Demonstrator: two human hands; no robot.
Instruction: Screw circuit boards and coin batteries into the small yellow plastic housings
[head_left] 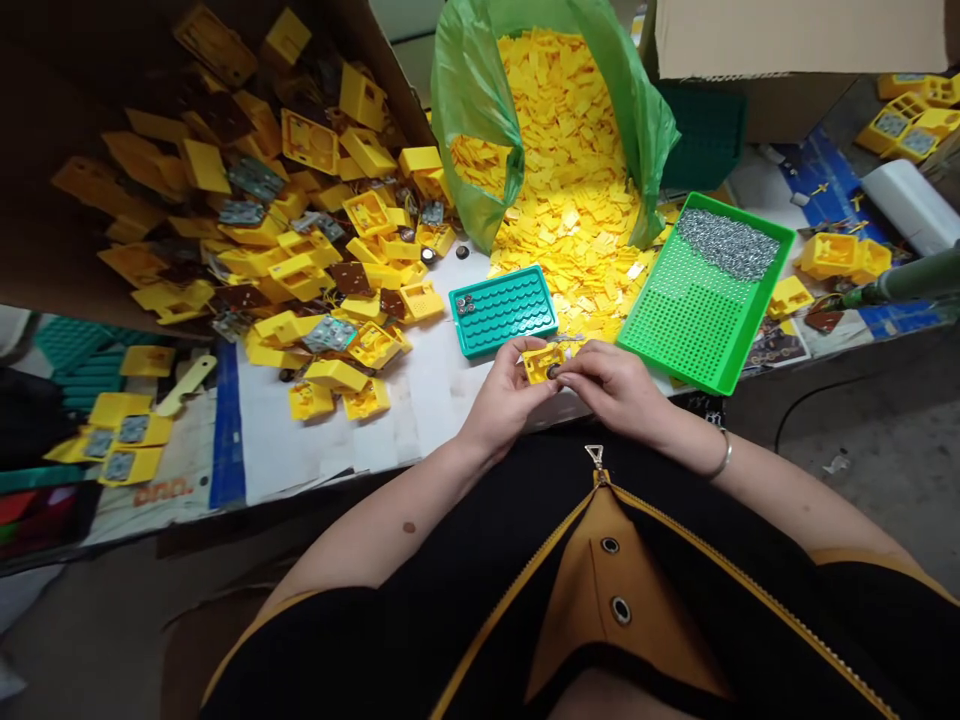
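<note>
Near the table's front edge, my left hand (501, 398) is closed around a small yellow plastic housing (535, 366), its open, hollow side facing up. My right hand (616, 388) meets it from the other side, thumb and fingers pinched on a small dark round part (553, 371) at the housing's right end. Fingers partly cover that part, so I cannot tell whether it sits in the housing. Just beyond my hands lies a teal tray (510, 318) with rows of round pockets and a few small metal discs in its left corner.
A green bag (480, 90) spills flat yellow pieces (570, 130) behind the teal tray. On the right, a bright green perforated basket (675, 320) holds small metal screws (727, 245). Yellow housings (300, 270) with wired parts are heaped at left, before a cardboard box (390, 60).
</note>
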